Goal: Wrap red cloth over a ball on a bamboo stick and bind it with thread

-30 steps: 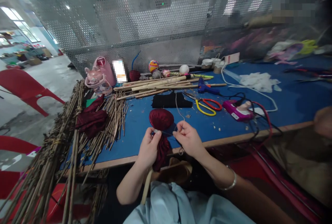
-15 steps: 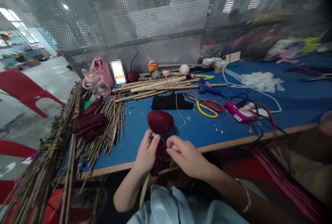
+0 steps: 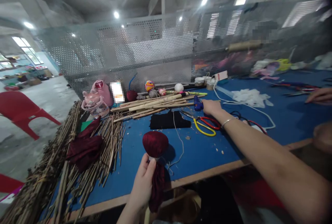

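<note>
My left hand (image 3: 144, 175) is closed on the gathered neck of a maroon cloth-covered ball (image 3: 155, 143), just over the table's front edge. Below its fingers, loose maroon cloth (image 3: 157, 186) hangs down. White string (image 3: 182, 144) runs from near the neck across the table to a folded black cloth (image 3: 168, 120). Stretched far forward, my right hand (image 3: 212, 107) is closed around the handle of a blue hot glue gun (image 3: 198, 103); its fingers are partly hidden. Close by this arm lie scissors (image 3: 206, 128) with one yellow and one red handle.
Bundled twigs (image 3: 85, 172) with maroon cloth (image 3: 84, 148) on them fill the left side. Pale sticks (image 3: 155, 104) lie behind the black cloth. White material (image 3: 250, 98) and a white cord (image 3: 269, 115) are at right, where another person's hand (image 3: 320, 96) rests.
My right hand has let go of the string by the ball's neck and reached forward right to the glue gun. My left hand still holds the neck. The view has tilted up.
</note>
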Available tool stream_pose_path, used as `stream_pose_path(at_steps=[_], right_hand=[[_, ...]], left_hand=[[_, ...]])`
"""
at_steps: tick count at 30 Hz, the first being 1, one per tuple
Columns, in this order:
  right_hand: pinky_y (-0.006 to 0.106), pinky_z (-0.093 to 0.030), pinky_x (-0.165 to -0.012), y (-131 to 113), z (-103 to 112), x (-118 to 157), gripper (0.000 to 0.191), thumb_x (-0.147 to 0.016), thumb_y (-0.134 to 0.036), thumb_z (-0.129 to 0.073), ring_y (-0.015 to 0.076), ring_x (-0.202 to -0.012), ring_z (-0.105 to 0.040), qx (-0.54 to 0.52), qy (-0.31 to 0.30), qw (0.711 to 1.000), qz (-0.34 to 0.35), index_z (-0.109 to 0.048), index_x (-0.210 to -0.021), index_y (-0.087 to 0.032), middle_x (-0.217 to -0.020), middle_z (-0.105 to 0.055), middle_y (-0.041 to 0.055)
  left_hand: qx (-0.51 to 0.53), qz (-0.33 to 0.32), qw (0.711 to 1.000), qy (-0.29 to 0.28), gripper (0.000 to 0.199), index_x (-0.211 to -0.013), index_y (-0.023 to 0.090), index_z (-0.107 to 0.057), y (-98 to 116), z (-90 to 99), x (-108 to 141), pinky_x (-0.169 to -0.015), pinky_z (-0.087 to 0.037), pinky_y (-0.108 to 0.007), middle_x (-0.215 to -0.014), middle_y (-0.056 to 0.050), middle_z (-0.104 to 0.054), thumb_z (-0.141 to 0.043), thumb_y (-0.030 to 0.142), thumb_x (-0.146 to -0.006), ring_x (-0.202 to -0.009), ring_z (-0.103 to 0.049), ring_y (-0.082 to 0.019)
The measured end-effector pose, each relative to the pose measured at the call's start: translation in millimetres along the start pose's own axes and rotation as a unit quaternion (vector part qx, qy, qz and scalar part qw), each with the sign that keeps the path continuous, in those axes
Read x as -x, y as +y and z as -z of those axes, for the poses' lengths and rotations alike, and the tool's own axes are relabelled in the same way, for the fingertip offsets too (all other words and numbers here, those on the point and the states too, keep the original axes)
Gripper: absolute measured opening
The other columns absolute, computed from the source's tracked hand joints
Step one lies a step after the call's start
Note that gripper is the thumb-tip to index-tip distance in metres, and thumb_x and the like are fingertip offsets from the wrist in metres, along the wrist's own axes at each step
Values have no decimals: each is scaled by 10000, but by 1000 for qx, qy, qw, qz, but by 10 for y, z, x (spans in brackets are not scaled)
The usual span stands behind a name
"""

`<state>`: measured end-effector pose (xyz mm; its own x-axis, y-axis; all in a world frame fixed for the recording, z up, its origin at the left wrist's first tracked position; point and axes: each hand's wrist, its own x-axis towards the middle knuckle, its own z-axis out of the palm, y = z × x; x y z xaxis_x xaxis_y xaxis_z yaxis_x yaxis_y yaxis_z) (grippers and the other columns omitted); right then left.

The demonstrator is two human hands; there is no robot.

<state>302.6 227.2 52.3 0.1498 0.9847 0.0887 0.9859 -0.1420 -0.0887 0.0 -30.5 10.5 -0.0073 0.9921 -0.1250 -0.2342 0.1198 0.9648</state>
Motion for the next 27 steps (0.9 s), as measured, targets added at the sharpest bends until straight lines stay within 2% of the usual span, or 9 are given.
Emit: stream_pose_path(at_steps=[2, 5, 8, 9, 11, 14, 17, 20, 27], right_hand=[[368, -445, -763, -3, 9, 7, 360, -737, -152, -516, 286, -933, -599, -8, 10, 1000, 2, -552, -1092, -111, -1023, -627, 190], [359, -451, -750, -1, 110, 125, 403, -798, -254, -475, 287, -912, -603, -90, 115, 989, -13, -500, -1169, -100, -1011, -633, 191], [355, -471, -725, -6, 241, 477, 386, -807, -405, -485, 269, -833, -614, -261, 211, 942, 34, -579, -1057, -126, -892, -666, 131], [352, -483, -703, -16, 275, 654, 383, -808, -445, -478, 256, -788, -618, -311, 199, 927, 68, -608, -990, -133, -837, -671, 108], [361, -501, -691, -53, 322, 1066, 387, -802, -482, -484, 247, -755, -626, -378, 127, 906, 139, -636, -918, -145, -798, -675, 80], [361, -481, -843, -153, 334, 1676, 397, -780, -393, -569, 245, -975, -604, -402, 13, 865, 300, -567, -1137, -219, -1080, -642, 59], [307, -490, -846, -287, 269, 2073, 347, -802, -334, -560, 218, -970, -620, -388, -62, 835, 385, -574, -1129, -221, -1074, -652, 66], [276, -505, -809, -389, 157, 2214, 330, -817, -306, -539, 200, -930, -637, -371, -61, 828, 416, -570, -1129, -202, -1048, -663, 81], [269, -499, -784, -406, 27, 2223, 307, -828, -281, -520, 189, -914, -635, -350, -25, 828, 438, -553, -1122, -199, -1035, -662, 86]], left_hand=[[6, 1, 1000, -9, 380, -1127, 208, -512, -2, -7, -5, -782, -393, -231, -826, -2, -595, -502, 436, -823, -808, -528, -134], [8, -9, 1000, -14, 375, -1118, 205, -512, -19, -7, -21, -803, -394, -237, -901, -20, -604, -519, 427, -815, -832, -533, -137], [-3, -12, 1000, -9, 379, -1123, 201, -511, -32, 4, -32, -828, -390, -243, -998, -40, -601, -526, 419, -812, -896, -531, -146], [-7, -10, 1000, -12, 373, -1126, 202, -507, -33, 8, -33, -831, -388, -243, -1010, -40, -598, -519, 413, -818, -898, -530, -143], [-16, -10, 1000, -22, 350, -1125, 202, -499, -33, 16, -34, -838, -383, -242, -1004, -33, -592, -501, 397, -834, -882, -524, -131], [-30, -22, 999, -28, 311, -1098, 201, -503, -37, 23, -37, -864, -375, -251, -971, -27, -588, -489, 381, -845, -890, -523, -130], [-30, -26, 999, -28, 305, -1091, 206, -500, -47, 22, -41, -902, -370, -275, -994, -36, -588, -495, 381, -842, -949, -529, -150], [-8, -27, 999, -38, 316, -1110, 210, -481, -65, 18, -48, -913, -375, -288, -1012, -41, -591, -501, 374, -840, -950, -537, -152], [-15, -28, 999, -31, 339, -1116, 205, -475, -96, 29, -60, -860, -401, -270, -977, -38, -590, -517, 379, -829, -907, -539, -146]])
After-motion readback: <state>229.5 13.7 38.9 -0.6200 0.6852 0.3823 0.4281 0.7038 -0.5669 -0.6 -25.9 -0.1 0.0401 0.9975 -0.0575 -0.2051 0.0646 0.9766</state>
